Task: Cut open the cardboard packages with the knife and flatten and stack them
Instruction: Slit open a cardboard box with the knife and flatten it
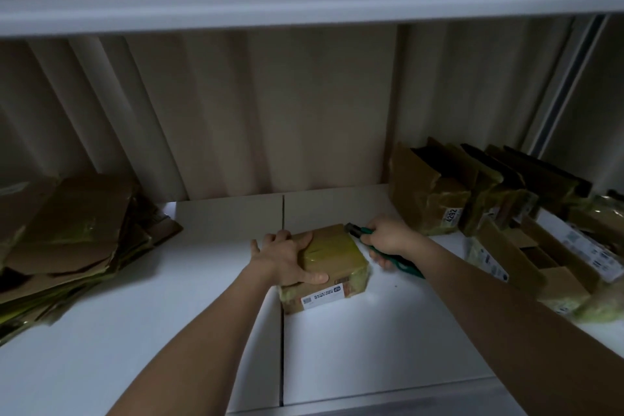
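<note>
A small brown cardboard package (334,257), wrapped in yellowish tape with a white label on its near side, lies on the white table (135,331). My left hand (283,257) rests on its left half, fingers spread over the top and the thumb against the near edge. My right hand (385,236) grips a green-handled knife (366,231), whose tip is at the package's far right corner. A stack of flattened cardboard (67,240) lies at the left.
Several taped packages (472,199) stand in a row at the back right, with more boxes (540,263) in front of them. A seam (282,348) runs down the table's middle. Curtain-like panels hang behind, and a white shelf edge spans the top.
</note>
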